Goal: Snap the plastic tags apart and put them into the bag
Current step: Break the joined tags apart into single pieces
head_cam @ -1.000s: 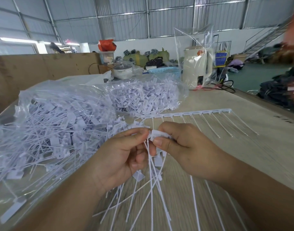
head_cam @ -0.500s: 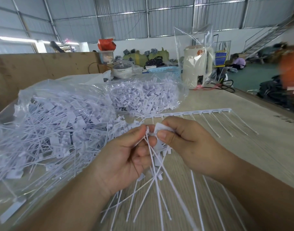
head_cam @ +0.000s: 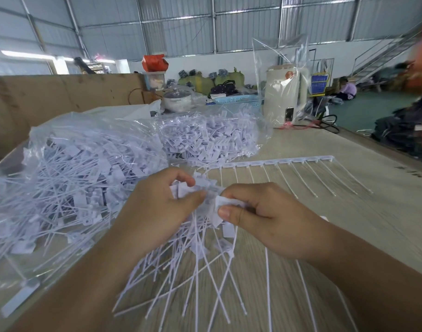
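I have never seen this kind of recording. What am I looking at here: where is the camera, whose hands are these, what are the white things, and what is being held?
There is no machine. A person works with bare hands, and the one picture comes from a camera worn on that person's head, looking forward and down.

The left hand grips a bundle of loose white plastic tags, whose thin tails fan out below it. The right hand pinches the flat head of one tag, close to the left hand's fingers; it looks like a tag being snapped off.

On the wooden table lies an unbroken strip of tags, joined along a bar like a comb. To the left sits a clear bag full of loose tags, and a second bag of tags lies behind it. Further back stands a cream kettle under clear plastic.
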{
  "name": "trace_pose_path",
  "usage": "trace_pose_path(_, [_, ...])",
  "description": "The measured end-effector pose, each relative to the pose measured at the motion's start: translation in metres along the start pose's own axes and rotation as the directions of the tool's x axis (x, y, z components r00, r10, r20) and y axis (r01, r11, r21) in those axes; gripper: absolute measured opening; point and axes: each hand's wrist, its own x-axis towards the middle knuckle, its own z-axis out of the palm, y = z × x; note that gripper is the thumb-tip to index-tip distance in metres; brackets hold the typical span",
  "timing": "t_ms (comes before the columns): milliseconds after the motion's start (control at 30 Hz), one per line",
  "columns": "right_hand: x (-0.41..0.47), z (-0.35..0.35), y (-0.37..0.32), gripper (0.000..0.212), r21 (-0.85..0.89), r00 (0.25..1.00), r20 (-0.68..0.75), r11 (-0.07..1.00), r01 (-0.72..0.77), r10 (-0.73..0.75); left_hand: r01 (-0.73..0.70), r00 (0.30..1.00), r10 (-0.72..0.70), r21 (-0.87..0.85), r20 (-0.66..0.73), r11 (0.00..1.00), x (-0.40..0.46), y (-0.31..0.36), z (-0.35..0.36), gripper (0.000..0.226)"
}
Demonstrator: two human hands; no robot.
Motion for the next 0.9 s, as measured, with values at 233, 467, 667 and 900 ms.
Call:
trace_pose_path(233, [0.000,0.000,-0.003,0.036,-0.018,0.999,0.012,0.999,-0.031,0.031,-0.095,0.985,0.121,0.198,-0.121,0.976,0.004,-0.008,-0.001,0.041])
trace_pose_path(467, [0.001,0.001,-0.002,0.035,-0.062,0.997,-0.010,0.996,-0.071,0.070,-0.187,0.973,0.211,0.226,-0.091,0.956,0.013,-0.019,0.004,0.051])
trace_pose_path(667, [0.002,0.004,-0.001,0.033,-0.162,0.993,0.023,0.981,-0.109,0.115,-0.245,0.969,0.244,0.232,0.033,0.941,0.010,-0.019,0.011,0.012])
trace_pose_path(900, [0.003,0.004,0.001,0.021,-0.125,0.988,-0.084,0.983,-0.138,0.128,-0.380,0.892,0.281,0.249,0.354,0.891,0.001,-0.014,0.011,0.036])
